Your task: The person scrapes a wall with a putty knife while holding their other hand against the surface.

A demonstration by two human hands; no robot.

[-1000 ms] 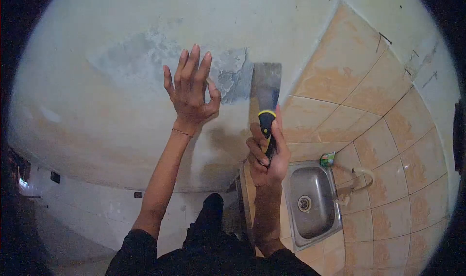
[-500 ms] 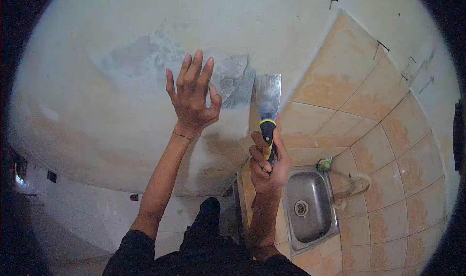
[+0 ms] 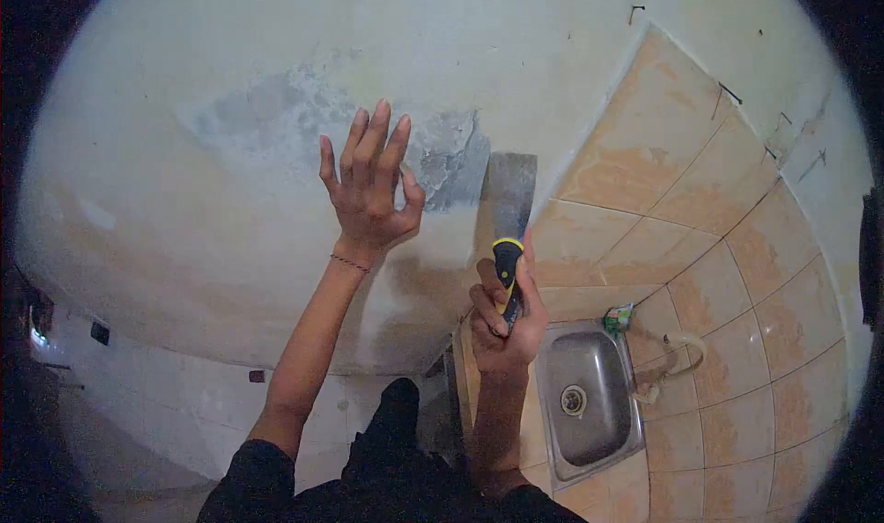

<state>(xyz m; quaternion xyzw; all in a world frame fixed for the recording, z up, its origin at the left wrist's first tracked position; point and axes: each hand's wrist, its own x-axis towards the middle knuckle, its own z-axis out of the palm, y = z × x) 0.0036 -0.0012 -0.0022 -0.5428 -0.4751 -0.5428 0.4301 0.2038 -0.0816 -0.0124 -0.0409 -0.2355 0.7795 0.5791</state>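
Note:
My left hand [image 3: 371, 187] lies on the wall [image 3: 230, 238] with its fingers spread, over the lower part of a rough grey patch [image 3: 253, 113] where the paint is gone. To its right, my right hand [image 3: 508, 316] is wrapped round the black and yellow handle of a putty knife [image 3: 512, 196]. The knife's broad metal blade points up, just right of a cracked grey stretch of plaster [image 3: 451, 159]. A thin cord bracelet [image 3: 351, 262] circles my left wrist.
Below right, a steel sink [image 3: 589, 403] is set in a tiled counter [image 3: 612, 491]. A tap [image 3: 681, 357] and a small green packet [image 3: 618, 318] are beside it. Orange-beige tiles [image 3: 635, 155] cover the wall at right, with nails [image 3: 729, 94] along their upper edge.
The putty knife's blade has turned a little and looks duller, without its bright shine. My left hand keeps its place on the wall, and the whole view has shifted slightly.

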